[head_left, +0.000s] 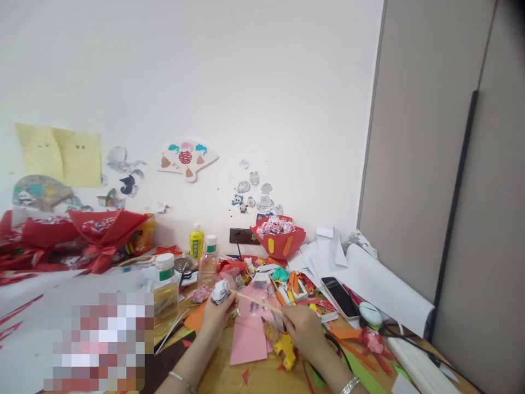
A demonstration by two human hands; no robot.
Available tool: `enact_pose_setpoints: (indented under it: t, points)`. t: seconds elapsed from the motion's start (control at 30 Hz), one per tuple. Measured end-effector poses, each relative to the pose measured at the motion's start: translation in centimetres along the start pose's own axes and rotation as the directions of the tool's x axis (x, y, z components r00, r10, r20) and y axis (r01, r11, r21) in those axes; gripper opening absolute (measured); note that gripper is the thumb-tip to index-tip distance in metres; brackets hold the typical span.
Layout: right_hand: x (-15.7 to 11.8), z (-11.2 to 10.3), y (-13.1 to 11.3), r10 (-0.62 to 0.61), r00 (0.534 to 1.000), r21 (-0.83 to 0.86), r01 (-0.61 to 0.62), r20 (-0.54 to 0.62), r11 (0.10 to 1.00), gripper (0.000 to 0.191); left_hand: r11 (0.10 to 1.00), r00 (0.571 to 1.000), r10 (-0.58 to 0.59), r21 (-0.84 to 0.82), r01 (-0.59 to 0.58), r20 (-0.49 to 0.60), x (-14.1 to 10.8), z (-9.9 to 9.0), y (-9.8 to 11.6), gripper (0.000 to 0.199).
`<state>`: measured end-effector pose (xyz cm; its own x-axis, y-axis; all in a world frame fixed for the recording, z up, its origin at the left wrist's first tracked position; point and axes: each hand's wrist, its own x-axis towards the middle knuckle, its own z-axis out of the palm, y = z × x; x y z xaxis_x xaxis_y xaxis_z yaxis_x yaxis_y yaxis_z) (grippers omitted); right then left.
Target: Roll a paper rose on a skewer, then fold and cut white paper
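Note:
My left hand (221,314) is closed around a crumpled white paper flower (220,291) at the middle of the table. From the flower a thin pale stick (258,301) runs to the right, and its other end is pinched in my right hand (301,323). Below the stick lie pink paper sheets (248,339). A yellow glue gun (285,352) rests on the table just left of my right hand.
Clear bottles (166,290) and a yellow bottle (196,242) stand at the left. A red bouquet (279,241) is by the wall. A phone (339,297), a white mouse (370,314), rolled white paper (389,287) and coloured scraps lie at the right. Red bouquets (96,232) stand far left.

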<state>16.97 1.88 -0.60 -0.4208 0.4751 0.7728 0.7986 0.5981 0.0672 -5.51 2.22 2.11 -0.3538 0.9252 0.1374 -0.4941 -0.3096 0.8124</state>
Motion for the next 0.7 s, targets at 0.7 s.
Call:
enact_pose_setpoints:
  t: [0.7]
  points:
    - [0.0,0.3,-1.8,0.078,0.995,0.025,-0.08,0.057,0.996,0.023,0.995,0.997,0.077,-0.067,-0.079,-0.031,1.1,-0.7,-0.5,0.042]
